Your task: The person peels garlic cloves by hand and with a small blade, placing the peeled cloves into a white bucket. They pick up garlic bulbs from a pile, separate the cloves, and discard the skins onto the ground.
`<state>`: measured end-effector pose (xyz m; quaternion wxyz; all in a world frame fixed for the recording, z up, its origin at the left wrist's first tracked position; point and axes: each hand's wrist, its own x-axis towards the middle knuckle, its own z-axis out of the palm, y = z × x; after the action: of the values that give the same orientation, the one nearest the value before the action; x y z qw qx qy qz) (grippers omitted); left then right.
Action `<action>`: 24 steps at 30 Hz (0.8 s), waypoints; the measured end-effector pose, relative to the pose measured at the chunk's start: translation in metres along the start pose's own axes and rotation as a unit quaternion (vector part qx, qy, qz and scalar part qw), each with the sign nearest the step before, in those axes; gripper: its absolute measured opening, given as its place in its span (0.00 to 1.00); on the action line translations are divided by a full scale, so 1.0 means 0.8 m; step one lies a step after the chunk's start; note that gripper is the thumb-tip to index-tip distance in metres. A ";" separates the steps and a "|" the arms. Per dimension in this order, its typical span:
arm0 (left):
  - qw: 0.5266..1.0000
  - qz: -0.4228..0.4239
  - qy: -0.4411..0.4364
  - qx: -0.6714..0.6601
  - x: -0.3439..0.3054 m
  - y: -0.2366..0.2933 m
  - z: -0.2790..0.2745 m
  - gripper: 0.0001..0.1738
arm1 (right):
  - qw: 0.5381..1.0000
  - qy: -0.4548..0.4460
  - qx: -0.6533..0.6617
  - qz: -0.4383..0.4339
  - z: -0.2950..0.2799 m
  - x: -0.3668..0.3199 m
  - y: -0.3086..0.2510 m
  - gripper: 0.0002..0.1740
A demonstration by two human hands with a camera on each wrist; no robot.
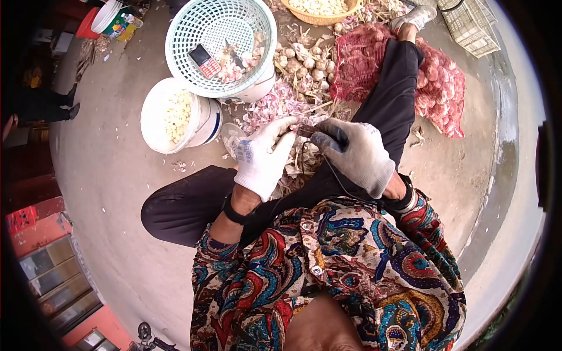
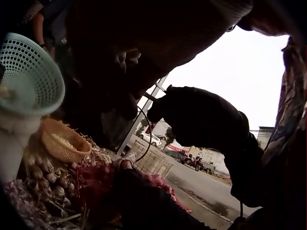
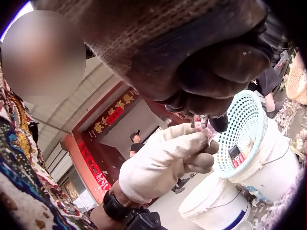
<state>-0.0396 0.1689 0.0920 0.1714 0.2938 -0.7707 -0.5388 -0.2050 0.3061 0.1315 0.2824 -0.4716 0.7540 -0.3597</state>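
My left hand, in a white glove, pinches a pinkish garlic clove between thumb and fingers. Facing it, my right hand, in a grey-stained glove, grips a short, dark knife-like tool. In the right wrist view the tool's metal end meets the clove at the left fingertips. A thin dark cord loops below the hands. Beneath them lie pink garlic skins and, farther out, a heap of whole garlic bulbs. The left wrist view is dark, and the left hand's grip is hidden there.
A pale blue basket holding a phone sits on a white bucket. Beside it, another bucket contains peeled cloves. Red mesh garlic sacks lie by the outstretched leg. A yellow basket and a crate stand farther off.
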 end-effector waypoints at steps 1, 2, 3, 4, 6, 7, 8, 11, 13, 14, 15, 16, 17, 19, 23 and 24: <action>0.999 -0.020 0.002 -0.028 0.001 -0.003 0.002 0.17 | 1.000 0.005 -0.010 -0.001 -0.001 -0.001 0.000 0.11; 0.999 -0.020 0.000 -0.028 0.001 -0.003 0.003 0.17 | 1.000 0.006 -0.010 0.000 -0.001 -0.001 0.000 0.11; 1.000 -0.027 -0.010 0.010 0.001 -0.001 0.002 0.16 | 1.000 0.002 -0.004 -0.003 -0.001 -0.002 0.000 0.11; 0.998 -0.035 -0.019 0.049 0.001 0.002 0.001 0.15 | 1.000 -0.001 0.002 -0.007 -0.002 -0.002 0.000 0.12; 0.995 -0.016 -0.025 0.097 0.002 0.010 0.000 0.15 | 1.000 -0.003 -0.001 -0.008 -0.003 -0.003 0.000 0.12; 0.989 0.003 -0.028 0.145 0.002 0.012 -0.001 0.14 | 1.000 -0.007 -0.005 -0.010 -0.004 -0.004 -0.001 0.12; 0.989 0.003 -0.029 0.145 0.002 0.012 -0.002 0.14 | 1.000 -0.006 -0.004 -0.010 -0.005 -0.004 -0.002 0.12; 0.990 -0.024 -0.044 0.129 0.002 0.011 -0.004 0.15 | 1.000 -0.021 -0.011 -0.001 -0.010 -0.003 -0.003 0.11; 0.994 -0.082 -0.064 -0.014 0.001 0.010 -0.004 0.13 | 0.999 -0.037 -0.021 -0.005 -0.012 -0.001 0.003 0.11; 0.994 -0.081 -0.065 -0.014 0.001 0.015 -0.004 0.13 | 0.999 -0.036 -0.021 -0.004 -0.011 0.000 0.007 0.11; 0.988 -0.120 -0.068 -0.074 -0.001 0.023 -0.005 0.13 | 0.997 -0.052 0.041 0.036 -0.008 0.000 0.012 0.11; 0.976 -0.158 -0.070 -0.134 -0.001 0.027 -0.007 0.14 | 0.989 -0.069 0.102 0.076 -0.006 0.001 0.017 0.12; 0.976 -0.158 -0.069 -0.133 -0.002 0.025 -0.007 0.14 | 0.989 -0.070 0.103 0.076 -0.005 0.002 0.020 0.12; 0.961 -0.168 -0.062 -0.211 -0.002 0.017 -0.007 0.14 | 0.976 -0.099 0.166 0.103 -0.006 0.002 0.024 0.13; 0.958 -0.158 -0.055 -0.235 0.001 0.011 -0.006 0.14 | 0.981 -0.073 0.147 0.108 -0.007 -0.002 0.007 0.13; 0.961 -0.155 -0.040 -0.225 0.003 0.010 -0.006 0.13 | 0.990 -0.043 0.109 0.075 -0.006 -0.004 0.003 0.13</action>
<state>-0.0409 0.1659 0.1013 0.1163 0.3413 -0.5810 -0.7297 -0.2086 0.3109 0.1323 0.3902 -0.3952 0.7305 -0.3975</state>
